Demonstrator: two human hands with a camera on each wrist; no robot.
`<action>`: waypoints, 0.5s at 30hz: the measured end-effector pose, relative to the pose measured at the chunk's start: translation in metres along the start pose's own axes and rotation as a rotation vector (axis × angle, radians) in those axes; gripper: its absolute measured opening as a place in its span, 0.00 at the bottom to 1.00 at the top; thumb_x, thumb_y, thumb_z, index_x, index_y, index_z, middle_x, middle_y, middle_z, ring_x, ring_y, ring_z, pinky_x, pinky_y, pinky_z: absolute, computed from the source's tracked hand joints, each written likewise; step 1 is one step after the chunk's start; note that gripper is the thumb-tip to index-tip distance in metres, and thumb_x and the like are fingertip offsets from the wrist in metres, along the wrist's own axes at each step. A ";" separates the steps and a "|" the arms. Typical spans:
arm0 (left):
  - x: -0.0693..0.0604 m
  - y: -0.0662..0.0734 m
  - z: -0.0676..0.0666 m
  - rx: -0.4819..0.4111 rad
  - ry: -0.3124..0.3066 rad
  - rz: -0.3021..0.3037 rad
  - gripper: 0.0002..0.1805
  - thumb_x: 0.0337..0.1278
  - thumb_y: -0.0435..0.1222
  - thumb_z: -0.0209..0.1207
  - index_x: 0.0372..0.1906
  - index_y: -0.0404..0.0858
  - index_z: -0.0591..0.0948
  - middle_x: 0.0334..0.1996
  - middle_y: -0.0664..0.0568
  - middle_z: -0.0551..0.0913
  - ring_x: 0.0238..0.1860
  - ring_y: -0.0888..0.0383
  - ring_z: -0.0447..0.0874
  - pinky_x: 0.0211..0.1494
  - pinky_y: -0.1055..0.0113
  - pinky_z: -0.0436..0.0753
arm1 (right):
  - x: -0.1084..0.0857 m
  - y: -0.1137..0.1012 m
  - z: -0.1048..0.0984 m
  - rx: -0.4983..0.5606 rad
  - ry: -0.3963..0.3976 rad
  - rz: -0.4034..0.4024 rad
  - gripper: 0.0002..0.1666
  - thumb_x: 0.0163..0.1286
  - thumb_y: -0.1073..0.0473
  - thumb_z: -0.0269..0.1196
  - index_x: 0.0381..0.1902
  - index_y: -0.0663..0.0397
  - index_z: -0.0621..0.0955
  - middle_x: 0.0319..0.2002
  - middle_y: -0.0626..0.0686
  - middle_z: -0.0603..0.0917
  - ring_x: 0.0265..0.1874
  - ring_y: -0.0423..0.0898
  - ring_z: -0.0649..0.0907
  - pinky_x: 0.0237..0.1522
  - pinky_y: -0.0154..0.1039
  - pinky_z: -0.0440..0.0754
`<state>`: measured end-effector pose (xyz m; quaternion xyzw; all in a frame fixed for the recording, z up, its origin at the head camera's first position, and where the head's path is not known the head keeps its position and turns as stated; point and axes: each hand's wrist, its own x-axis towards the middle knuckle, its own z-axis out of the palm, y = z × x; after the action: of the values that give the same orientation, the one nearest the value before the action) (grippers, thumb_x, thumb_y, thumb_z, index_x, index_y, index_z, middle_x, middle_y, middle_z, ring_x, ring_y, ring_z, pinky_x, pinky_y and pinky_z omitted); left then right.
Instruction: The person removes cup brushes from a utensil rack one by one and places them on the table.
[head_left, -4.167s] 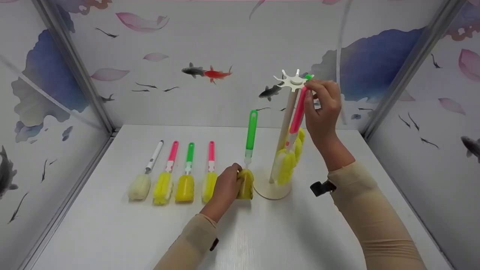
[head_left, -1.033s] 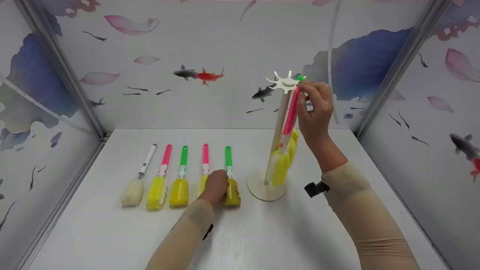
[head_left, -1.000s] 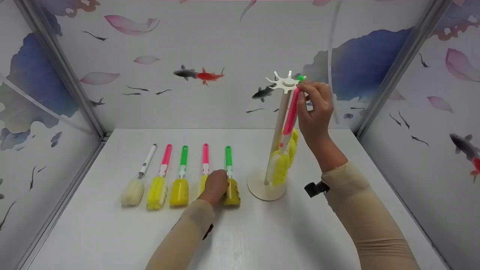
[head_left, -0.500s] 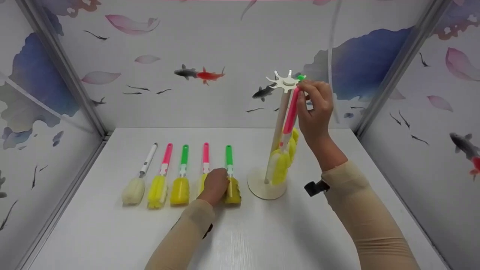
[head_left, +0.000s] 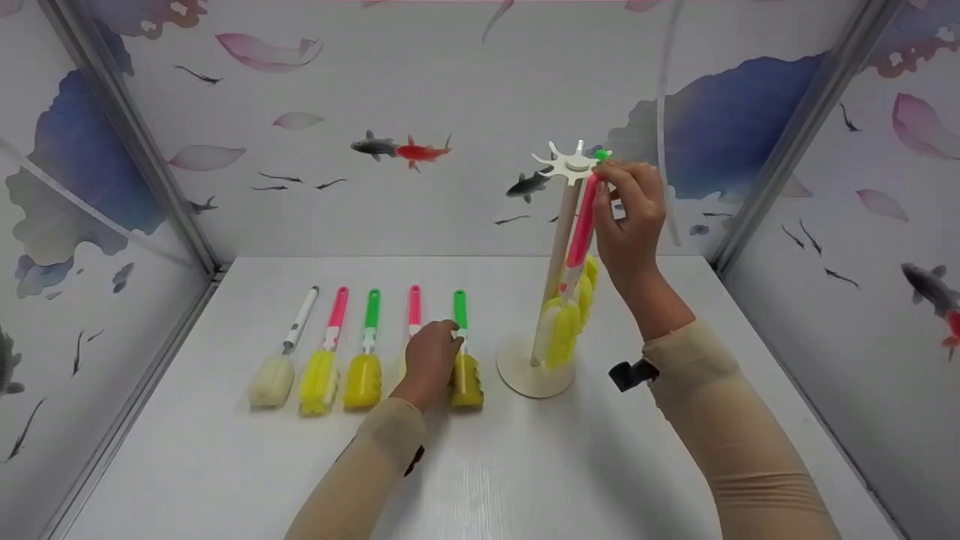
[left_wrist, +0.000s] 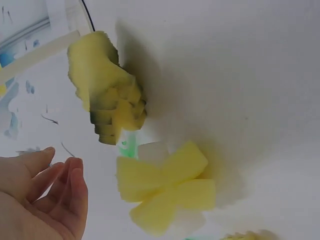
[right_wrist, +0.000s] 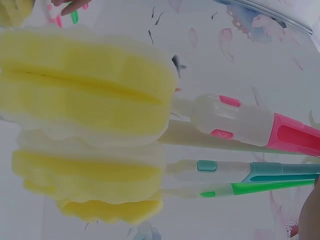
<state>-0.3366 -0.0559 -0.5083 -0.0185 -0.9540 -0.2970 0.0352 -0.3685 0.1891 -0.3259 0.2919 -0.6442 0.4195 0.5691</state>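
Note:
My right hand (head_left: pixel 637 217) pinches the top of a pink-handled sponge brush (head_left: pixel 581 232) at an arm of the cream rack (head_left: pixel 574 166). Other sponge brushes hang behind it; a teal handle (right_wrist: pixel 280 170) and a green handle (right_wrist: pixel 260 187) show in the right wrist view. My left hand (head_left: pixel 427 360) hovers over the table between a green-handled sponge brush (head_left: pixel 466 379) and a pink-handled one (head_left: pixel 415 304), partly hiding the latter. Its fingers are loosely bent with nothing between them in the left wrist view, apart from the yellow sponge heads (left_wrist: pixel 167 185).
To the left lie a white-handled brush (head_left: pixel 271 381), a pink-handled brush (head_left: pixel 319 382) and a green-handled brush (head_left: pixel 364 381), handles pointing away. The rack's round base (head_left: pixel 517 375) stands right of the row. Patterned walls (head_left: pixel 450 75) enclose the white table (head_left: pixel 480 480).
Seconds ago my left hand gripped the green-handled brush by its sponge near the rack; that brush now lies in the row. Lately this hand has lifted slightly away. My right hand keeps its pinch.

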 end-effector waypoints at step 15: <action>-0.015 0.035 -0.018 -0.096 0.310 0.203 0.14 0.63 0.37 0.62 0.51 0.39 0.84 0.37 0.51 0.84 0.37 0.58 0.84 0.41 0.65 0.83 | 0.010 -0.035 -0.002 -0.013 0.009 0.005 0.11 0.62 0.71 0.55 0.38 0.70 0.83 0.36 0.64 0.78 0.37 0.52 0.76 0.39 0.29 0.76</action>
<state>-0.3188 -0.0381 -0.4749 -0.0704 -0.9152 -0.3363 0.2104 -0.3399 0.1749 -0.3085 0.2846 -0.6452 0.4181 0.5726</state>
